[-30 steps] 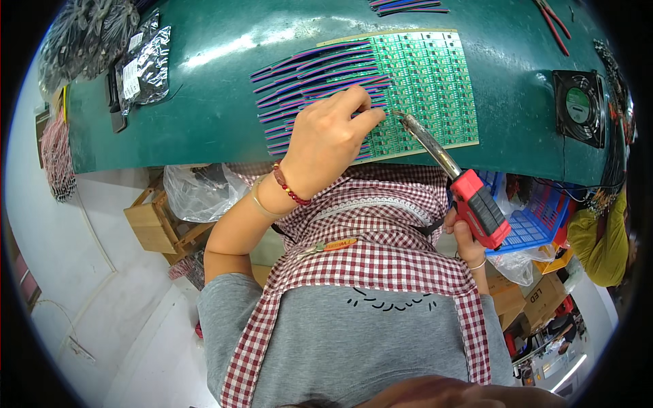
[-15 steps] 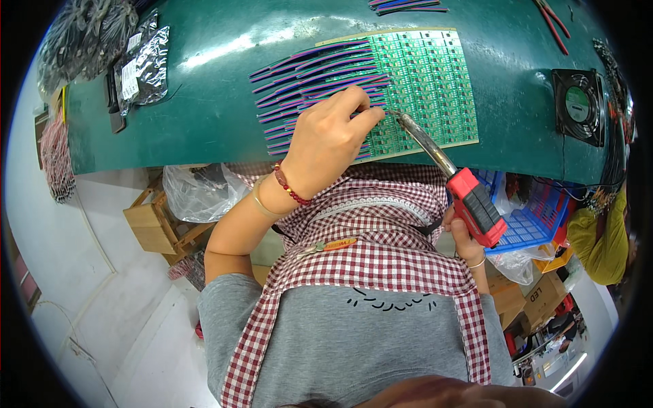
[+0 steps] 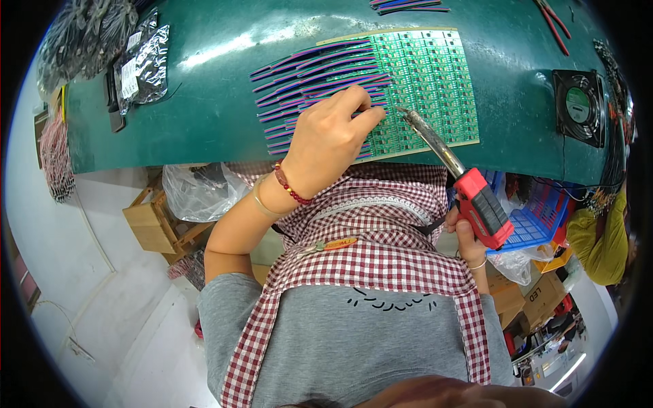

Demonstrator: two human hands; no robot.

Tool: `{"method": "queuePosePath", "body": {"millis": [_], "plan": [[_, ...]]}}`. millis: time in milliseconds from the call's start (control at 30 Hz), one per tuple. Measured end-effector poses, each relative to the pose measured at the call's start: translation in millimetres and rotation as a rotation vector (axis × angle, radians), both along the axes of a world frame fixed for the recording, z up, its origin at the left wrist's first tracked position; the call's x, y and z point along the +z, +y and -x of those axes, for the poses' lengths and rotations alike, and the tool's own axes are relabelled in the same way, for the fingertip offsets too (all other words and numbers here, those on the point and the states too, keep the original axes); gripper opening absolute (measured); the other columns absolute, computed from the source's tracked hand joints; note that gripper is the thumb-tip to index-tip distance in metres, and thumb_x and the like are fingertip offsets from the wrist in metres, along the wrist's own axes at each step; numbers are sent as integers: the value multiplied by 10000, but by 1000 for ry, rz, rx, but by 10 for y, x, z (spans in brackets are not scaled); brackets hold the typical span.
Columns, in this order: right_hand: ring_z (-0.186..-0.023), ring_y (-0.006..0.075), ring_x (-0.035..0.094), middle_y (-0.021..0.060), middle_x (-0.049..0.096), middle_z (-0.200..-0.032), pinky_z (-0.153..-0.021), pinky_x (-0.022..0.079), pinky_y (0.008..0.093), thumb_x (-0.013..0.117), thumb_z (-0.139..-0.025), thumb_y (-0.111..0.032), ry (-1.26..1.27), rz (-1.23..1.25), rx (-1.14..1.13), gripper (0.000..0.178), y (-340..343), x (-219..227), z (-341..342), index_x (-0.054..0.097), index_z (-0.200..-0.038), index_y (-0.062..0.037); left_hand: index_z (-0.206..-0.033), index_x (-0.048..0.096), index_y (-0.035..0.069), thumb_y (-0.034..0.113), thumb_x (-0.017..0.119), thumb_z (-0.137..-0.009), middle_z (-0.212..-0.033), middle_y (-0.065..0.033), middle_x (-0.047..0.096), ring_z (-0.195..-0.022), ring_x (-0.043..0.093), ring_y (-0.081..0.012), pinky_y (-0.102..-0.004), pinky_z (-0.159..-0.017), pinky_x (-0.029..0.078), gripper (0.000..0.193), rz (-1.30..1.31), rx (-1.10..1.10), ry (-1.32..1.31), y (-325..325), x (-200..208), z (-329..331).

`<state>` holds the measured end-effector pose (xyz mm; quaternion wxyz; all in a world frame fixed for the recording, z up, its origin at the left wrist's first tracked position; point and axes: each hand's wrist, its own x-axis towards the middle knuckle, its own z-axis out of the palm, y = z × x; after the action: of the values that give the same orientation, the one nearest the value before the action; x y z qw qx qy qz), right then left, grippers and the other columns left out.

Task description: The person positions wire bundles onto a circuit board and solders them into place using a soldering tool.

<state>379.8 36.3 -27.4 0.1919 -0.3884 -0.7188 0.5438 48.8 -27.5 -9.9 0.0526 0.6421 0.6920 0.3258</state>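
My left hand [image 3: 333,132] is closed in a pinch over a green circuit board panel [image 3: 442,81], apparently on the end of a coloured wire strip that the fingers mostly cover. Rows of blue, black and pink wire strips [image 3: 299,73] stretch leftward from the panel onto the table. In my right hand [image 3: 468,246] is a soldering iron [image 3: 484,209] with a red and black handle. Its metal shaft slants up and left over the panel, the tip a little to the right of my left fingertips. The handle hides part of the right fingers.
The green table [image 3: 211,115] carries a black fan [image 3: 578,105] at right and red-handled pliers [image 3: 554,27] behind it. More wire strips [image 3: 408,7] lie at the far edge. Plastic bags [image 3: 143,75] are at left. A blue basket [image 3: 527,228] stands below the table's right side.
The soldering iron has shifted slightly right, its tip drawing away from my left fingertips. My right hand moved with it; my left hand has stayed in place.
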Motion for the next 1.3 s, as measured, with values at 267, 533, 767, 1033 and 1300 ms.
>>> {"method": "queuePosePath", "body": {"millis": [267,533,767,1033,1300], "plan": [[-631,232,611,70,649,-747,-598,482,330,687,-834,-258,21,27,-13,233,-1,44,60,691,-904,-36,-908,703,77,-16,690,-715,-847,-44,614,-700,639,-187,-301,-586,526,214,8,4,5,5,2,-2],[-640,240,621,90,646,-753,-593,487,333,685,-833,-232,29,55,-3,219,-17,10,40,693,-911,-27,-914,703,77,-24,688,-711,-839,-42,613,-698,638,-185,-300,-585,524,227,-1,-2,-12,13,13,4],[-646,243,627,103,653,-776,-594,491,335,692,-827,-219,-41,-2,17,230,-19,-18,21,692,-927,-12,-909,700,80,-18,693,-723,-834,-39,612,-694,637,-183,-299,-584,523,210,3,1,-27,13,-2,4],[-654,251,629,114,659,-800,-598,491,335,682,-816,-193,26,44,-6,234,-29,-4,-31,692,-951,-2,-912,701,89,-19,697,-722,-830,-37,610,-691,635,-181,-301,-584,523,219,0,4,-24,16,-1,8],[-681,283,640,141,665,-829,-620,504,352,670,-809,-153,-28,0,42,231,-28,-20,-33,695,-978,2,-905,705,93,-19,693,-717,-827,-36,612,-691,636,-178,-299,-584,526,219,8,5,-16,5,4,-3]]}}
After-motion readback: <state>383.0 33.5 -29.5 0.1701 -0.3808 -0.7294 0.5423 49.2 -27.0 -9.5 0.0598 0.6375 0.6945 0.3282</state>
